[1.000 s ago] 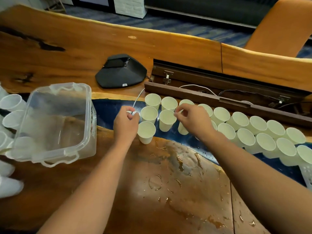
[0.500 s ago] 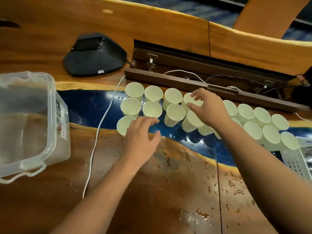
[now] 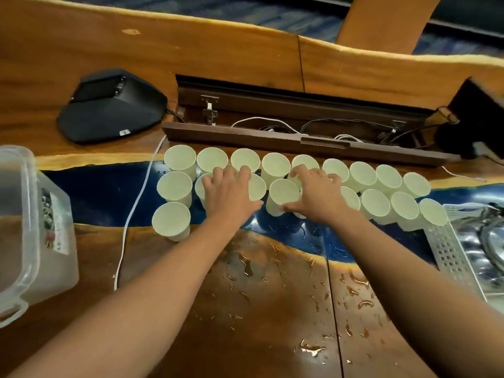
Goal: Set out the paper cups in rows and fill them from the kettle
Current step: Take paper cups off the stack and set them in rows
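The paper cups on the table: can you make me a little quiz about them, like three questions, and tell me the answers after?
1. True or false: the paper cups all stand upright with their open ends up.
2. Which cup stands alone at the front left, nearest the white cable? A) the one in the third row B) one under the right hand C) one inside the clear plastic box
3. Fill in: the left hand lies over cups in the ______ row.

Key: 1 true. 2 A. 3 second (middle).
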Tool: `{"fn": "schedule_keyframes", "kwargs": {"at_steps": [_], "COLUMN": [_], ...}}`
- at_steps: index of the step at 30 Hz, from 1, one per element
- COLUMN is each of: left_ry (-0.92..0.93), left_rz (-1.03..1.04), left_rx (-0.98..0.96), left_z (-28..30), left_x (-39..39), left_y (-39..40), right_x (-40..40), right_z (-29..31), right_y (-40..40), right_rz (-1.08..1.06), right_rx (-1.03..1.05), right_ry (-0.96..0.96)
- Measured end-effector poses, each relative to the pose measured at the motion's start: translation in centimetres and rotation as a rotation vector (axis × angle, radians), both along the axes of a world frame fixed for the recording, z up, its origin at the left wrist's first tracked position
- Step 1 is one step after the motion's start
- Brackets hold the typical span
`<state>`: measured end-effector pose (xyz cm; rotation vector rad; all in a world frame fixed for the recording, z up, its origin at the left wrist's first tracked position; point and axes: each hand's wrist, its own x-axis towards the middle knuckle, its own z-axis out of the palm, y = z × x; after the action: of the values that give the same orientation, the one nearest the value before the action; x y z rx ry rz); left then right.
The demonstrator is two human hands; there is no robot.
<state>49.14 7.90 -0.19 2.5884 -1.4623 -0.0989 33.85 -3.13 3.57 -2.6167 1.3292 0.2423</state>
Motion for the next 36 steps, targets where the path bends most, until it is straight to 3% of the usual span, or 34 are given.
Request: {"fn": "schedule_keyframes", "kwargs": {"at_steps": [20, 25, 28, 31, 36], "left_ry": [-0.01, 0.095, 0.111, 0.066, -0.02], "left_rz": [0.025, -0.108, -0.271, -0.376, -0.336], "left_rx": [0.097, -0.082, -0.126, -0.084, 0.042], "left_z": [0.8, 2.8, 3.3, 3.1, 2.2], "left_x": [0.1, -2.9, -5.5, -8.0, -10.3], "left_y": [-0.1, 0.0, -1.3, -3.4, -6.7], "right_x": [-0.4, -5.2, -8.3, -10.0, -11.7], "right_z": [0.3, 3.4, 3.7, 3.0, 1.5], "right_y": [-1.1, -3.9, -5.4, -5.6, -5.7], "right_rz": [-0.022, -0.16, -0.196, -0.121, -0.045], "right_rx": [0.091, 0.029, 0.016, 0.002, 0.035], "right_ry": [-0.14, -0.24, -0.179, 0.017, 0.105]}}
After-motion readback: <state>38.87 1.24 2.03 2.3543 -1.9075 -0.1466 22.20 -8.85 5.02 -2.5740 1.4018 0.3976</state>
